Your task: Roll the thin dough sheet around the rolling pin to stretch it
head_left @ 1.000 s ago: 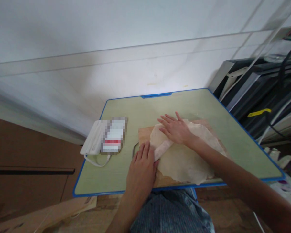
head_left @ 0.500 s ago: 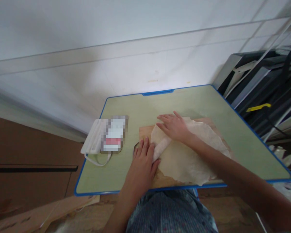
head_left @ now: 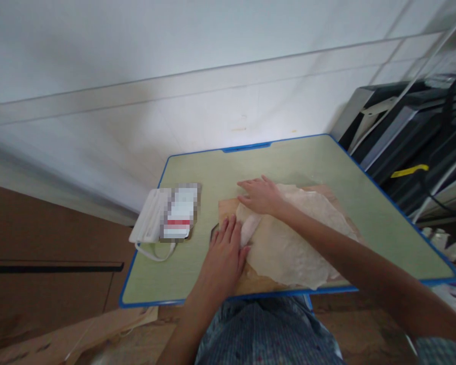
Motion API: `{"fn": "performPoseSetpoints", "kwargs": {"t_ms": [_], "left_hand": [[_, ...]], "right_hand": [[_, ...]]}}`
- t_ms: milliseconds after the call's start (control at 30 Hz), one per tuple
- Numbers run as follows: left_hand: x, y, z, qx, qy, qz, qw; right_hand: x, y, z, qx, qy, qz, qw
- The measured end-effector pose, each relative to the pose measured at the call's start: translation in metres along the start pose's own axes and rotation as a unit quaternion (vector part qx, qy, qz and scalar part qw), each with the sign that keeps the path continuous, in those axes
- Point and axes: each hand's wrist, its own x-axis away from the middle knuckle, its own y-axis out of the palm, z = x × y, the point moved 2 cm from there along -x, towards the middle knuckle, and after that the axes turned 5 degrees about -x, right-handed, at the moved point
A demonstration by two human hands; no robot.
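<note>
A thin, pale sheet of dough [head_left: 289, 248] lies spread over a wooden board [head_left: 255, 285]. Along its left side the sheet forms a narrow roll [head_left: 249, 229] that runs slantwise between my two hands; whether anything is inside the roll is hidden. My left hand [head_left: 225, 253] rests flat at the roll's near end, fingers extended and thumb apart. At the far end, my right hand [head_left: 261, 195] presses down with its fingers stretched out to the left. Both palms hide parts of the roll.
The board lies on a green folding table [head_left: 197, 276] with a blue rim. To the left are a blurred-out phone [head_left: 180, 213] and a white power bank [head_left: 150, 215], joined by a white cable [head_left: 155, 257]. Dark flat panels [head_left: 414, 132] lean beyond the table's right edge.
My right hand has slid a little to the left, and the roll between my hands sits slightly further left. My left hand has stayed almost in place.
</note>
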Motion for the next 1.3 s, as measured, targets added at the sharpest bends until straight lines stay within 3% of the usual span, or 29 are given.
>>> {"fn": "performPoseSetpoints", "kwargs": {"t_ms": [367, 700, 1067, 1300], "left_hand": [[0.008, 0.01, 0.016, -0.033, -0.001, 0.032, 0.999], [0.003, 0.007, -0.005, 0.017, -0.003, 0.038, 0.999], [0.009, 0.008, 0.016, 0.009, -0.002, 0.024, 1.0], [0.004, 0.009, 0.002, 0.019, 0.006, 0.037, 0.999]], "right_hand": [[0.036, -0.006, 0.01, 0.015, -0.023, -0.011, 1.0], [-0.013, 0.004, -0.008, 0.019, -0.054, -0.039, 0.998], [0.035, -0.006, 0.011, 0.022, -0.059, -0.045, 0.997], [0.003, -0.002, -0.001, 0.005, -0.07, -0.05, 0.996]]}}
